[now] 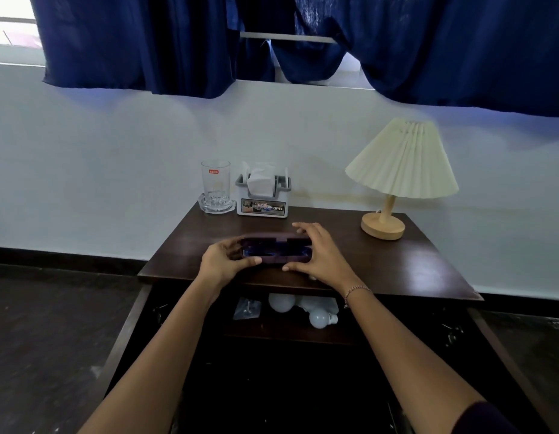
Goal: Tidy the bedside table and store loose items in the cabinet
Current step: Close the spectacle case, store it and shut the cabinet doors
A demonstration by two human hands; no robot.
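Observation:
A dark purple spectacle case lies open near the front edge of the dark wooden bedside table, with something blue inside it. My left hand grips its left end, thumb along the front. My right hand grips its right end, fingers curled over the lid. Below the table top the cabinet stands open, both doors swung out. On its shelf lie white light bulbs and a small clear plastic bag.
At the back of the table stand a clear glass on a glass coaster, a white tissue holder and a lamp with a pleated cream shade. Blue curtains hang above. The open cabinet doors flank my arms.

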